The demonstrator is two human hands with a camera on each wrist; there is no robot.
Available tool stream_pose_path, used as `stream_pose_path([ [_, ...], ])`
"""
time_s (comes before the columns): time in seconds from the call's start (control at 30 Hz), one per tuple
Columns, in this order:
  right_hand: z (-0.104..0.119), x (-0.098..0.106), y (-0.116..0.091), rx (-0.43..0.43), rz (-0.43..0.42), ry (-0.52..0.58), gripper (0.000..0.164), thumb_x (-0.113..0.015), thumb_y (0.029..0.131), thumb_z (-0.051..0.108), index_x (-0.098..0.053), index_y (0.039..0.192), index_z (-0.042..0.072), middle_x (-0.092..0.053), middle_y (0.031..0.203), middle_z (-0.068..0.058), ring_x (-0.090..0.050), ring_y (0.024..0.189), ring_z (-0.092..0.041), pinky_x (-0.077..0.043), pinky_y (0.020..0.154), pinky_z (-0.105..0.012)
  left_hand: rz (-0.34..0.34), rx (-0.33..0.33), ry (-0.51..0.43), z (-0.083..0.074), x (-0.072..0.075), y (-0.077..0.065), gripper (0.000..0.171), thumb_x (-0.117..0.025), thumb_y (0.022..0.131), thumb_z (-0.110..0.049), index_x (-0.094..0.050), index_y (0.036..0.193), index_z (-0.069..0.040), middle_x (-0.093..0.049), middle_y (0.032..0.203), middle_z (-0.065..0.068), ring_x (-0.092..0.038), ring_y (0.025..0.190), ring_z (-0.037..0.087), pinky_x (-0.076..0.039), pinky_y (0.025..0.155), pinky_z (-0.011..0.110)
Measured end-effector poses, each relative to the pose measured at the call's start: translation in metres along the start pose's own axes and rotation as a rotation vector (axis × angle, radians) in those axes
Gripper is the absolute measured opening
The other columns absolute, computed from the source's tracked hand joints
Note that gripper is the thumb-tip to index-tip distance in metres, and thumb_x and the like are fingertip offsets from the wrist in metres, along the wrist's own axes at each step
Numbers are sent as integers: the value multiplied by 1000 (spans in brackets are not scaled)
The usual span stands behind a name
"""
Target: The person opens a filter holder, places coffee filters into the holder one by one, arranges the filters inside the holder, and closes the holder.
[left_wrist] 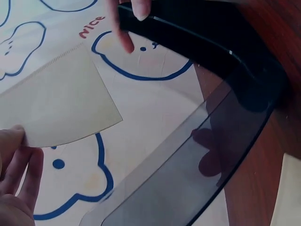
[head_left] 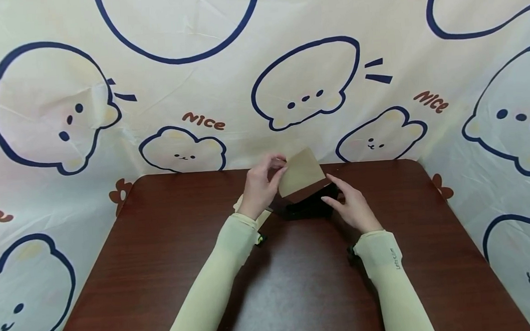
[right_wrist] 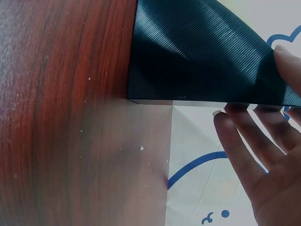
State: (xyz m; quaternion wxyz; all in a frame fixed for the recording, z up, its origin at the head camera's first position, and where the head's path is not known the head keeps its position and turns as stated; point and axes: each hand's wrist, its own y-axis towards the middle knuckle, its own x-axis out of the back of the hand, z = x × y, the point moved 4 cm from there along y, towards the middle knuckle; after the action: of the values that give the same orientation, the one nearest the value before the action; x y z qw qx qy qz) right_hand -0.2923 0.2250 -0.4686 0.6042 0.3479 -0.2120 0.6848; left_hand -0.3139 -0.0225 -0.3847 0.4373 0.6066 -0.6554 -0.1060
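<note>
In the head view my left hand [head_left: 258, 190] pinches a pale tan paper sheet [head_left: 302, 172] by its left side, above the far part of the table. The left wrist view shows a finely toothed edge along the sheet [left_wrist: 66, 99]. Below and right of it is a black open case [head_left: 313, 204], tilted, with finely ridged sides. A smoky see-through panel [left_wrist: 178, 174] extends from the case in the left wrist view. My right hand [head_left: 355, 210] holds the case at its right end, thumb on one side and fingers on the other.
Another pale flat piece [head_left: 263, 218] lies on the brown table [head_left: 162, 271] by my left wrist. A printed cloth [head_left: 234, 92] with bear outlines hangs behind the table's far edge and along both sides.
</note>
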Motion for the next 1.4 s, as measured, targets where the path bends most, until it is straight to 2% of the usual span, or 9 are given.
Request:
stream_pose_path([
  [0.37, -2, 0, 1, -4, -14, 0, 67, -62, 91, 43, -30, 149, 34, -39, 150, -6, -52, 120, -34, -44, 96, -54, 90, -58, 58, -2, -23, -6, 25, -63, 92, -12, -57, 117, -13, -67, 105, -1, -64, 95, 5, -51, 85, 24],
  [0.53, -2, -1, 0, 7, -11, -2, 67, -62, 91, 43, -31, 149, 32, -39, 150, -7, -53, 118, -34, -44, 95, -54, 111, -62, 81, -2, -28, -10, 25, -63, 92, -12, -56, 116, -15, -68, 102, -5, -63, 94, 1, -50, 85, 22],
  [0.8, -3, 0, 2, 17, -19, 1, 66, -63, 91, 42, -33, 149, 29, -43, 147, -9, -56, 115, -35, -46, 93, -53, 131, -59, 73, 0, -34, -13, 28, -64, 91, -13, -56, 118, -16, -69, 102, -4, -63, 93, 2, -50, 86, 22],
  [1.03, 0, 1, 1, 12, -16, 9, 67, -63, 91, 41, -34, 148, 26, -46, 144, -10, -56, 113, -34, -47, 92, -52, 161, -71, 94, 2, -43, -18, 27, -65, 91, -11, -57, 116, -13, -69, 102, -4, -64, 91, 3, -51, 81, 21],
  [1.2, 1, 2, 2, 19, -23, 22, 65, -63, 91, 41, -33, 148, 33, -48, 142, -8, -56, 114, -34, -47, 92, -52, 177, -85, 105, 3, -48, -20, 25, -65, 91, -11, -57, 115, -14, -69, 103, -5, -64, 92, 3, -50, 82, 20],
  [1.4, -1, 2, 2, 30, -18, 17, 64, -63, 91, 41, -32, 146, 41, -43, 147, -6, -56, 116, -35, -48, 91, -51, 208, -101, 134, 6, -55, -24, 26, -65, 91, -11, -57, 116, -13, -69, 105, -2, -63, 92, 4, -50, 81, 21],
])
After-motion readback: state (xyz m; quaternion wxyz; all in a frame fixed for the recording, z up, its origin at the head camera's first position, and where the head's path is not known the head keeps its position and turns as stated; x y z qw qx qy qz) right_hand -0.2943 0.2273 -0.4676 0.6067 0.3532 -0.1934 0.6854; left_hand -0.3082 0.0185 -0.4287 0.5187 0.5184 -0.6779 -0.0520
